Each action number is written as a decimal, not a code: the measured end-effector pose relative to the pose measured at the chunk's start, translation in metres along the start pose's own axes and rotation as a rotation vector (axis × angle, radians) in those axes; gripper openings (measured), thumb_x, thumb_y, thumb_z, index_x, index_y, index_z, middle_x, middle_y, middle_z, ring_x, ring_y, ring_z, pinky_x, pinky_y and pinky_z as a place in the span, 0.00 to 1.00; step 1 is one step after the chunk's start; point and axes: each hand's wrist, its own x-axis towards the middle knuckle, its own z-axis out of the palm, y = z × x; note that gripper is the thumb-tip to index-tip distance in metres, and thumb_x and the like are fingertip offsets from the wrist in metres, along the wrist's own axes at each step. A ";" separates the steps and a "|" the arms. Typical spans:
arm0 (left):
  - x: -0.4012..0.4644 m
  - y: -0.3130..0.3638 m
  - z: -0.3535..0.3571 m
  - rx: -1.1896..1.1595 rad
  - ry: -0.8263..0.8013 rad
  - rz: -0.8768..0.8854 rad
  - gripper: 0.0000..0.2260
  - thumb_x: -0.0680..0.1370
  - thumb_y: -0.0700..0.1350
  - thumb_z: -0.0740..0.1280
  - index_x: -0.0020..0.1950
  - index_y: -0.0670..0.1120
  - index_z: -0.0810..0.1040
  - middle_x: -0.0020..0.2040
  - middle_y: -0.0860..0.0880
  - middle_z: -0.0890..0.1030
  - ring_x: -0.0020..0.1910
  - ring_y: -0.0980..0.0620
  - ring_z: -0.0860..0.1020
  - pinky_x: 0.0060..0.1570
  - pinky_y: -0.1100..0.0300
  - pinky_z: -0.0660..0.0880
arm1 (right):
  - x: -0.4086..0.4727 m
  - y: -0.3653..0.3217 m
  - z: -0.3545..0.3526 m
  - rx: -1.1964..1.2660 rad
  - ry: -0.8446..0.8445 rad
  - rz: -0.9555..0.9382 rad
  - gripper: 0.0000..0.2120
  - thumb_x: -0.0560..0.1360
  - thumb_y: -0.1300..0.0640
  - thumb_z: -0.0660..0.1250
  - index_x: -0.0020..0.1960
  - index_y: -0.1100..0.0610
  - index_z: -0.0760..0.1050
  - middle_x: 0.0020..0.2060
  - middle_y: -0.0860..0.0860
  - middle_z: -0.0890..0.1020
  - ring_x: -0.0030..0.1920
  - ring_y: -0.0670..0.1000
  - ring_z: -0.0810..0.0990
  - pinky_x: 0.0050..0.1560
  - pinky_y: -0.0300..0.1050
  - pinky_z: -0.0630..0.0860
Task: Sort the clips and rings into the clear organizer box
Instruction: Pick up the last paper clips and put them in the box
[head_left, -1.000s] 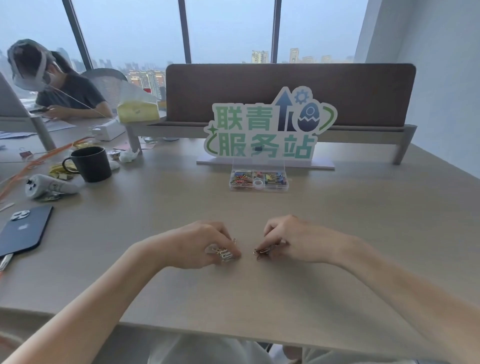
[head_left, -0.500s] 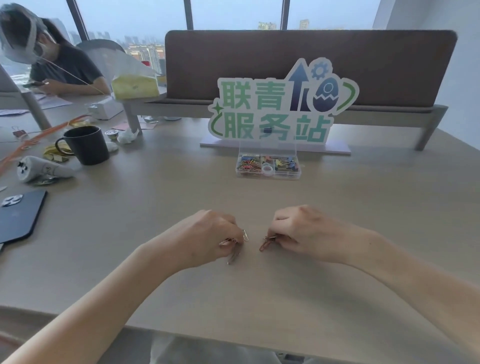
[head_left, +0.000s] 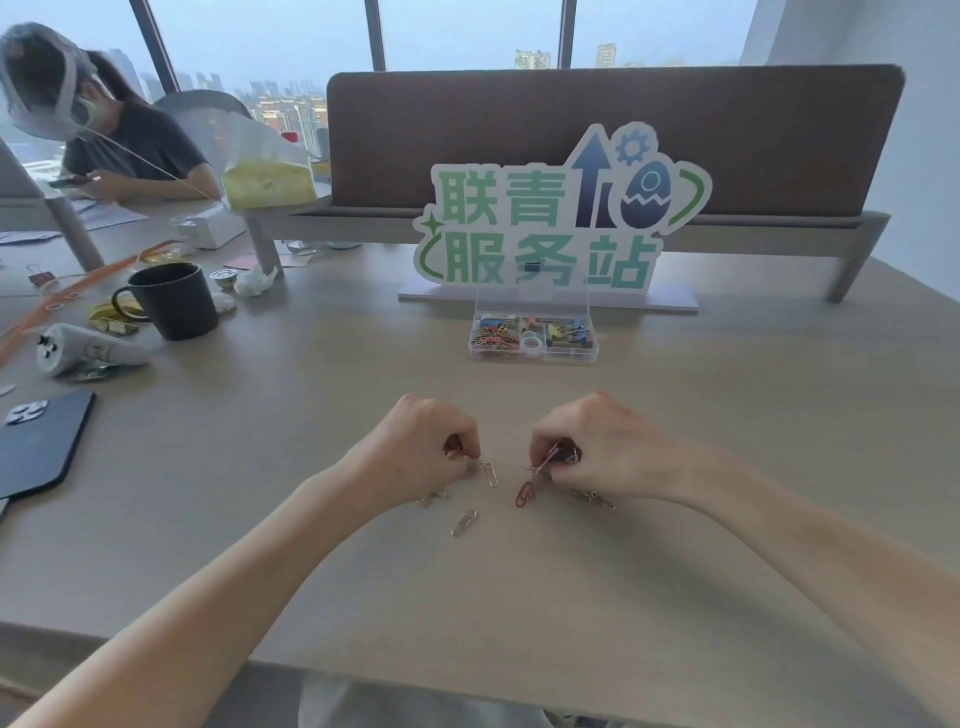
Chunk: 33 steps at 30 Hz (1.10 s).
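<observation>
We have one view only, from the head, looking forward and down across the table (head_left: 727, 519), hands near.

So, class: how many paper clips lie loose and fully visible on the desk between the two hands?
3: a silver paper clip by the left hand, a silver clip nearer the viewer, and a red clip by the right hand. More are partly hidden under both hands.

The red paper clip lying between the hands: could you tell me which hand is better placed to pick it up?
Probably the right hand: the red paper clip lies just below its fingers, farther from the left hand.
</observation>
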 end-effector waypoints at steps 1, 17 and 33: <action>0.004 -0.002 -0.002 -0.017 0.017 -0.020 0.07 0.68 0.38 0.70 0.39 0.50 0.84 0.33 0.57 0.78 0.34 0.60 0.74 0.43 0.67 0.73 | 0.002 0.003 -0.001 0.031 0.011 0.014 0.10 0.67 0.62 0.69 0.44 0.50 0.83 0.36 0.41 0.81 0.37 0.36 0.77 0.38 0.25 0.68; 0.153 -0.076 -0.014 -0.298 0.112 -0.113 0.10 0.71 0.36 0.71 0.41 0.51 0.87 0.38 0.57 0.85 0.38 0.65 0.81 0.43 0.77 0.73 | 0.134 0.087 -0.050 0.341 0.285 0.265 0.06 0.70 0.60 0.76 0.46 0.52 0.86 0.34 0.44 0.86 0.32 0.45 0.83 0.34 0.27 0.74; 0.188 -0.100 0.009 -0.313 0.151 0.192 0.06 0.72 0.40 0.74 0.46 0.50 0.86 0.43 0.56 0.86 0.43 0.62 0.82 0.47 0.73 0.75 | 0.208 0.104 -0.038 0.172 0.129 0.216 0.06 0.71 0.56 0.76 0.47 0.52 0.86 0.41 0.45 0.86 0.42 0.39 0.82 0.42 0.28 0.74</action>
